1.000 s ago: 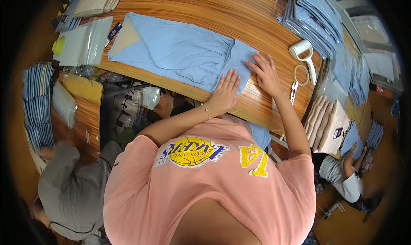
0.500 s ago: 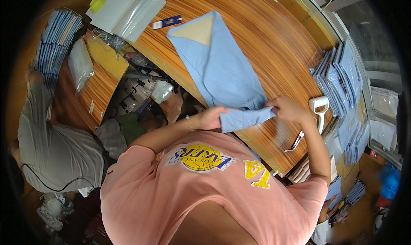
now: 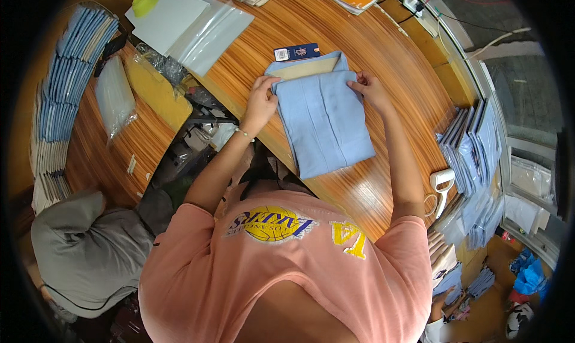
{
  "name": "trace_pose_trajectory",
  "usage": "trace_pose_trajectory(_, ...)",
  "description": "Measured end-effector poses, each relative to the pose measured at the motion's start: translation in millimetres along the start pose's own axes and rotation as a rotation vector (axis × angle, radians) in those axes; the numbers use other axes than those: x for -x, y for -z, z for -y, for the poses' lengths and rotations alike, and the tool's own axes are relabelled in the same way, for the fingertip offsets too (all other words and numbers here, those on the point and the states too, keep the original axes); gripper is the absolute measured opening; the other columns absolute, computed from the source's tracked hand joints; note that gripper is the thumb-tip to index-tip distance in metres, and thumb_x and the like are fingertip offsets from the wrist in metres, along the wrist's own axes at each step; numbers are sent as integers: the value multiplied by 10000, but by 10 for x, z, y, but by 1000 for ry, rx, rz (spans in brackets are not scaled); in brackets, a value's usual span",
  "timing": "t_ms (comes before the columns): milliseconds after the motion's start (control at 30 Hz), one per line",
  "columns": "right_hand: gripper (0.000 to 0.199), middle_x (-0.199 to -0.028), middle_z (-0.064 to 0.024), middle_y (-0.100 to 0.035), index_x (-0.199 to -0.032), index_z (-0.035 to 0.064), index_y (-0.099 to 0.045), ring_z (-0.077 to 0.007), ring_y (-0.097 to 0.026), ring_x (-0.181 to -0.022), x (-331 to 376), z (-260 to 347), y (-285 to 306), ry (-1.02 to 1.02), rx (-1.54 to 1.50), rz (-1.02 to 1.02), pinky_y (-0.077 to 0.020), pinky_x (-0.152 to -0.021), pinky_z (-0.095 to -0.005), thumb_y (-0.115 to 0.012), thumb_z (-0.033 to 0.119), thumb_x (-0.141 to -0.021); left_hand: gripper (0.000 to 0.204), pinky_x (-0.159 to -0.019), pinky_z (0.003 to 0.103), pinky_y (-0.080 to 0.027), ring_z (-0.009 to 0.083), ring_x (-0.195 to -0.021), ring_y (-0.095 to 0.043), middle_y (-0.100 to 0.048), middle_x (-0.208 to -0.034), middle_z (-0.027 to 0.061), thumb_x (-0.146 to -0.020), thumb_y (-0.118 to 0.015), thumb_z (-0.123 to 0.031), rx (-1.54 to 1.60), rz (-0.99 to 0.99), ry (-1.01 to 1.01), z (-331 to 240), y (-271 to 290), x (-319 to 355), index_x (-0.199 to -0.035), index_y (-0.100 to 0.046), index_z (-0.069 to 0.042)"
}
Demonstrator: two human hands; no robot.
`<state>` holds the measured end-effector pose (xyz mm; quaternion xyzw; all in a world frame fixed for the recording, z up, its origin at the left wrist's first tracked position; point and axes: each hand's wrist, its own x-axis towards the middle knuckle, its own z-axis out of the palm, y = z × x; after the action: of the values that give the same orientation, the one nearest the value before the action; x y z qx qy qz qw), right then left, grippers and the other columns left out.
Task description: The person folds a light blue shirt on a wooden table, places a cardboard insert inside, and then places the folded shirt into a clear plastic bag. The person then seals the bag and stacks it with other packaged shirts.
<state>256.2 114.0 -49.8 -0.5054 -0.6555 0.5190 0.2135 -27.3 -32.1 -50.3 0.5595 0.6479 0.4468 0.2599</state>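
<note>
The folded pale-blue garment [image 3: 326, 124], beige at its far end, lies by the near edge of the wood-grained table [image 3: 395, 61]; left hand [image 3: 274, 85] and right hand [image 3: 356, 82] pinch its top layer's far corners; bagged garments [image 3: 476, 136] sit right.

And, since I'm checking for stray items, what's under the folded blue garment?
The wood-grain table shows around the folded blue garment; anything directly beneath it is covered.

Matt cloth garment [image 3: 326, 124], glossy wood-grain table [image 3: 383, 49]
Shiny, smooth plastic bags [image 3: 221, 38]; smooth card tag [image 3: 297, 52]; smooth plastic lint roller [image 3: 442, 177].
</note>
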Motion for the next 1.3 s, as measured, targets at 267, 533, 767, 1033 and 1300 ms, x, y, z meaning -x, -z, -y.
trace_pose_trajectory(267, 225, -643, 30, -515, -633, 61, -542, -72, -449, -587, -86, 242, -91, -198, -47, 54, -367, -550, -227, -688, 129, -790, 137, -620, 295, -491, 195, -710, -575, -573, -905, 92, -765, -617, -9, 250, -31, 156, 170, -51, -4, -898, -586, 0)
trace_pose_trajectory(533, 212, -625, 28, -570, -680, 40, -635, -64, -487, -549, -227, 224, -175, -168, -403, -79, -378, -526, -216, -677, 192, -822, 155, -640, 367, -471, 311, -646, -598, -600, -760, 230, -810, -519, -32, 157, -154, 231, 343, -117, -218, -933, -579, 42)
trace_pose_trajectory(767, 220, -640, 27, -590, -732, 38, -661, -51, -480, -531, -366, 287, -354, -235, -291, -212, -374, -512, -206, -667, 230, -840, 139, -444, 235, -437, 78, -561, -542, -580, -687, 33, -903, -481, -92, 482, 7, 547, 378, -36, -399, -993, -549, -12)
trace_pose_trajectory(1033, 193, -611, 31, -565, -688, 39, -652, -49, -456, -530, -446, 242, -214, -130, -432, -124, -349, -497, -203, -666, 170, -830, 190, -563, 333, -479, 250, -608, -596, -615, -782, 155, -823, -531, -41, -230, 71, -45, 68, 128, -424, -1012, -541, -46)
trace_pose_trajectory(1300, 98, -722, -5, -629, -827, 2, -672, -70, -531, -616, -508, 185, -354, -205, -575, -288, -415, -583, -204, -659, 98, -813, 204, -570, 304, -517, 213, -648, -624, -649, -843, 140, -851, -502, -50, 156, 144, 336, 305, 100, -481, -1012, -606, 20)
